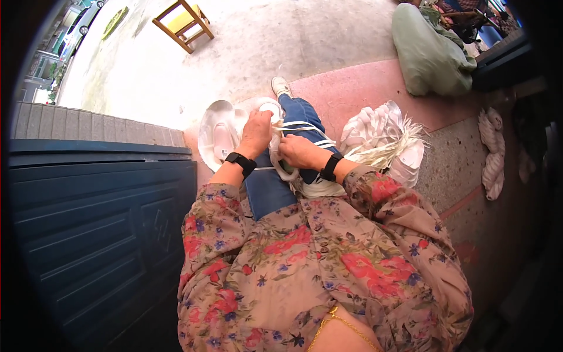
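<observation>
My left hand (256,134) is closed on a white shoe (271,108) that rests on my jeans-clad lap. The fingers of my right hand (296,151) are pinched together at the shoe's near side, around a white shoelace as far as I can see. Several flat white laces (305,125) run from the hands across my right thigh. Left of the left hand lies another pale shoe (221,138) with a pinkish insole. My fingertips partly cover the held shoe, so its lacing holes are hidden.
To the right sits a heap of white shoes (366,132) with a bunch of loose laces (390,144). Beyond are a green sack (431,56) and a twisted white bundle (491,152). A wooden chair (183,24) stands ahead; a blue door panel (99,229) flanks my left.
</observation>
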{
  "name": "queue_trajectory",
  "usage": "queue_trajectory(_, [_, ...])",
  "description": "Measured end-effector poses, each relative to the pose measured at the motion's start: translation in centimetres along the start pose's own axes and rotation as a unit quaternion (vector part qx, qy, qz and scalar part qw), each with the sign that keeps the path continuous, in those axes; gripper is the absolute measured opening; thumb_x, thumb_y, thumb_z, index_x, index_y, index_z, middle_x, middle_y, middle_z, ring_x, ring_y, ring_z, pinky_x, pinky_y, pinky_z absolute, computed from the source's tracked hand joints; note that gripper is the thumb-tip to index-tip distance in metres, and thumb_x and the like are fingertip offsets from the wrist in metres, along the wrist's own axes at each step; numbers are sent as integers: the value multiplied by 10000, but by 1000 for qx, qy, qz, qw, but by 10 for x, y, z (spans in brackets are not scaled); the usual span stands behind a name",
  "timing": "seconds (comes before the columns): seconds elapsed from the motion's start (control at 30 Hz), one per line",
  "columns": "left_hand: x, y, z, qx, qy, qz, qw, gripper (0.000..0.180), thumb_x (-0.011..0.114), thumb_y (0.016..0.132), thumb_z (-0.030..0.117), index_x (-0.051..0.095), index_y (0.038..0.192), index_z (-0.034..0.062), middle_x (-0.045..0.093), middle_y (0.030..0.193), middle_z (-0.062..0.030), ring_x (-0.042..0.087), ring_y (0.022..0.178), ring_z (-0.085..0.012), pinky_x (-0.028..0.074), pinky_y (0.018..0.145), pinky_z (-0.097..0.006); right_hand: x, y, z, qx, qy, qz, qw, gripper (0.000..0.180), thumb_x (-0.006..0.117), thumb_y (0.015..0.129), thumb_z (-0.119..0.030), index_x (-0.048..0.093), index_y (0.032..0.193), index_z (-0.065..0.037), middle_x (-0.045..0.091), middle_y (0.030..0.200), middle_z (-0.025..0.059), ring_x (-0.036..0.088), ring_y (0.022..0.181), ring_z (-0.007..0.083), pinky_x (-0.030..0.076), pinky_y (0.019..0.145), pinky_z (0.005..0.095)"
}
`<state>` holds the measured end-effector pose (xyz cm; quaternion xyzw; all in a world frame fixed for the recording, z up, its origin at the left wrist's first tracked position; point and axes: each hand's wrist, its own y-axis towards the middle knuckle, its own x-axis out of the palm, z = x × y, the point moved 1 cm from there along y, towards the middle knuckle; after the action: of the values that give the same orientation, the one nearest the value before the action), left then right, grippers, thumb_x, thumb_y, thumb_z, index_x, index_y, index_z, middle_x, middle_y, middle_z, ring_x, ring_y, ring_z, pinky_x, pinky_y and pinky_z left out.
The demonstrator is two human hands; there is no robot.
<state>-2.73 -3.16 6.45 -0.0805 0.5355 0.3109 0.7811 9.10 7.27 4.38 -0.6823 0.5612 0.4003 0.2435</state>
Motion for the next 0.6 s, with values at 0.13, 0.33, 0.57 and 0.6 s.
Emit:
queue_trajectory(0.13, [-2, -7, 1, 67, 72, -11, 995, 324, 537, 708, 29, 516, 1030, 10, 570, 793, -127, 529, 851, -293, 480, 685, -342, 5, 2, -1, -6, 1, 16, 1000, 130, 525, 761, -131, 566, 728, -12, 553, 782, 136, 536, 755, 307, 454, 679, 386])
queue_trajectory(0.33, [1, -8, 14, 107, 213, -43, 970, 355, 537, 712, 57, 492, 1061, 7, 558, 751, -117, 544, 803, -256, 496, 618, -300, 7, 1, 1, -11, 15, 25, 1000, 134, 530, 759, -136, 568, 731, -11, 558, 784, 128, 536, 746, 303, 454, 671, 383])
queue_trajectory(0.57, [0, -11, 6, 83, 160, -41, 983, 412, 527, 717, 35, 445, 1119, -6, 555, 787, -136, 534, 821, -267, 496, 643, -309, 6, 4, -1, 5, -10, 1, 1000, 150, 532, 758, -150, 587, 738, -12, 574, 803, 133, 548, 765, 307, 460, 690, 385])
queue_trajectory(0.6, [0, -11, 6, 74, 136, -24, 988, 415, 521, 720, 28, 437, 1124, -8, 555, 797, -139, 532, 825, -270, 494, 652, -312, 4, 4, -2, 14, -17, -17, 1000, 159, 537, 754, -153, 602, 753, -8, 586, 821, 142, 559, 789, 312, 466, 707, 386])
